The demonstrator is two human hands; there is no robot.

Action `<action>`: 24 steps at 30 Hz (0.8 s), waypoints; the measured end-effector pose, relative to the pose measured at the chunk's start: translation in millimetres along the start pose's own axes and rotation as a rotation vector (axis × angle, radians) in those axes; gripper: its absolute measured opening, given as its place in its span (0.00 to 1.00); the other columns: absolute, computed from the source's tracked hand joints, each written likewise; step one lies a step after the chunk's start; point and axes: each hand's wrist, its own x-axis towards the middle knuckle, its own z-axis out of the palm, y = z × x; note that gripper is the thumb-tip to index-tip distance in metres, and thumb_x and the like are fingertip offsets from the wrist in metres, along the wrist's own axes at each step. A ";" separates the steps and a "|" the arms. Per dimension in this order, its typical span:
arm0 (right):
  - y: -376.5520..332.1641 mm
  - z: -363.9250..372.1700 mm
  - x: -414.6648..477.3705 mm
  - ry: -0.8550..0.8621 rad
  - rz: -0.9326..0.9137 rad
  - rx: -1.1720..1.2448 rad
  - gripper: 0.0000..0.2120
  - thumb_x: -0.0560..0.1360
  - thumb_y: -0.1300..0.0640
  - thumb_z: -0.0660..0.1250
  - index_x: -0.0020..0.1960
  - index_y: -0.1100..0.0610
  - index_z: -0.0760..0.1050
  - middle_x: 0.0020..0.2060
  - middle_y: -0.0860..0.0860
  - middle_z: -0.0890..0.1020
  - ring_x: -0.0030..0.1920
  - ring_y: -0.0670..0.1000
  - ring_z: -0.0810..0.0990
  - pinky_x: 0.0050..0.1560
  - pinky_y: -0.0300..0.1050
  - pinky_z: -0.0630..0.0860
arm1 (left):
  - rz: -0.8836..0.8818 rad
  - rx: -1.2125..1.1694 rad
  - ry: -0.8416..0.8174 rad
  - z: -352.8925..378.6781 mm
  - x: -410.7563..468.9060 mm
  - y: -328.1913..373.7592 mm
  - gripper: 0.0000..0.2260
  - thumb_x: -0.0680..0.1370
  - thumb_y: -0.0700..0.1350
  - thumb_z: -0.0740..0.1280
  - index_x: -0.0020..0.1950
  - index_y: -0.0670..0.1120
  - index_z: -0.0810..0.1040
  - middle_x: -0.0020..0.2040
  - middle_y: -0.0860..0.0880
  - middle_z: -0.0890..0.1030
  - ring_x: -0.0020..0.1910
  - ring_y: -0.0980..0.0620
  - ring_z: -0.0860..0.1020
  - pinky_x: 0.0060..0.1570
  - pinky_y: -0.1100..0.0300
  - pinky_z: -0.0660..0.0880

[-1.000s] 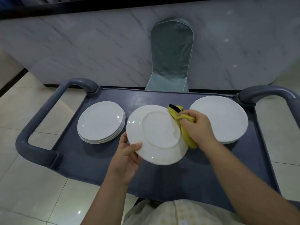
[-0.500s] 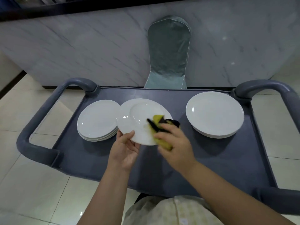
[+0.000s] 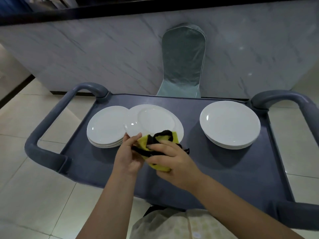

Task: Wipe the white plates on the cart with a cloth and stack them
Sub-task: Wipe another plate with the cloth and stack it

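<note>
So, left hand (image 3: 126,156): I'm pinching the near rim of the plate, thumb lying on top and fingers tucked underneath where I can't see them.
Right hand (image 3: 172,163): I'm gripping the cloth with my fingers curled round it and pressing it against the plate's near edge.
Plate in hand (image 3: 151,123): white and round, hovering over the left half of the cart. It's sitting between the two stacks but way closer to the left one. From my angle its rim is overlapping the left stack, but I can't tell if they're actually touching.
Cloth (image 3: 144,142): yellow with black trim, all bunched up. It's sitting between my two hands, part of it lying on the plate's rim and the rest hanging below it.
Left stack (image 3: 105,128): several white plates lying flat on the cart's left side.
Right stack (image 3: 229,123): a few more white plates sitting on the cart's right side, well apart from both hands.
Cart (image 3: 207,166): dark blue-grey top with a raised lip and a curved handle sticking out at each end.
Chair (image 3: 183,62): wearing a shiny grey-green cover, standing just past the cart's far edge in front of a marble wall (image 3: 103,49).
Floor (image 3: 34,195): pale glossy tiles showing on both sides of the cart.
</note>
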 end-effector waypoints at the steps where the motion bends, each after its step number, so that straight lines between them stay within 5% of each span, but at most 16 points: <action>1: 6.0 -2.1 -2.8 0.007 -0.013 -0.024 0.10 0.71 0.61 0.69 0.53 0.57 0.81 0.63 0.53 0.76 0.67 0.52 0.71 0.70 0.44 0.64 | 0.005 -0.001 -0.015 0.4 -1.1 0.6 0.22 0.69 0.35 0.64 0.61 0.50 0.76 0.55 0.45 0.83 0.50 0.47 0.83 0.48 0.55 0.81; 6: 39.0 -41.4 -16.8 0.340 0.592 0.209 0.14 0.67 0.64 0.68 0.49 0.50 0.83 0.59 0.44 0.78 0.61 0.39 0.75 0.63 0.34 0.68 | 0.021 0.115 -0.186 -3.2 -18.6 11.0 0.20 0.70 0.31 0.62 0.58 0.48 0.77 0.52 0.49 0.84 0.49 0.51 0.83 0.41 0.59 0.81; 9: 55.8 -70.1 16.9 0.352 0.759 0.267 0.15 0.70 0.68 0.70 0.48 0.49 0.82 0.58 0.46 0.79 0.56 0.34 0.75 0.61 0.36 0.70 | 0.008 0.321 -0.309 -6.8 -32.8 16.6 0.26 0.67 0.28 0.67 0.63 0.46 0.73 0.54 0.47 0.82 0.53 0.47 0.81 0.47 0.54 0.80; 12: 52.2 -81.6 68.6 0.250 0.645 0.174 0.13 0.70 0.65 0.71 0.50 0.49 0.82 0.57 0.46 0.79 0.54 0.33 0.75 0.63 0.37 0.70 | 0.003 0.466 -0.360 -3.1 -39.1 12.4 0.23 0.66 0.30 0.67 0.59 0.44 0.70 0.49 0.47 0.82 0.48 0.48 0.80 0.42 0.55 0.79; 19: -7.1 -34.0 90.3 -0.321 -0.107 0.006 0.12 0.67 0.62 0.75 0.51 0.56 0.84 0.58 0.55 0.80 0.59 0.56 0.76 0.63 0.49 0.70 | 0.073 0.348 -0.266 -6.1 -34.2 6.4 0.29 0.61 0.29 0.75 0.60 0.42 0.74 0.46 0.45 0.84 0.45 0.49 0.83 0.38 0.58 0.80; 21: 2.9 -39.0 96.0 -0.356 -0.062 0.059 0.14 0.67 0.63 0.75 0.52 0.57 0.83 0.58 0.54 0.80 0.60 0.54 0.75 0.64 0.47 0.69 | 0.048 0.333 -0.254 -11.2 -34.4 4.7 0.31 0.61 0.29 0.76 0.62 0.44 0.73 0.50 0.44 0.83 0.48 0.48 0.82 0.41 0.57 0.80; 24: 26.3 -49.8 111.4 -0.152 0.333 0.121 0.14 0.69 0.66 0.71 0.52 0.53 0.83 0.56 0.47 0.79 0.58 0.47 0.75 0.62 0.36 0.69 | 0.021 0.364 -0.223 -13.0 -35.6 3.2 0.23 0.66 0.30 0.68 0.58 0.45 0.71 0.50 0.45 0.81 0.47 0.48 0.81 0.42 0.57 0.80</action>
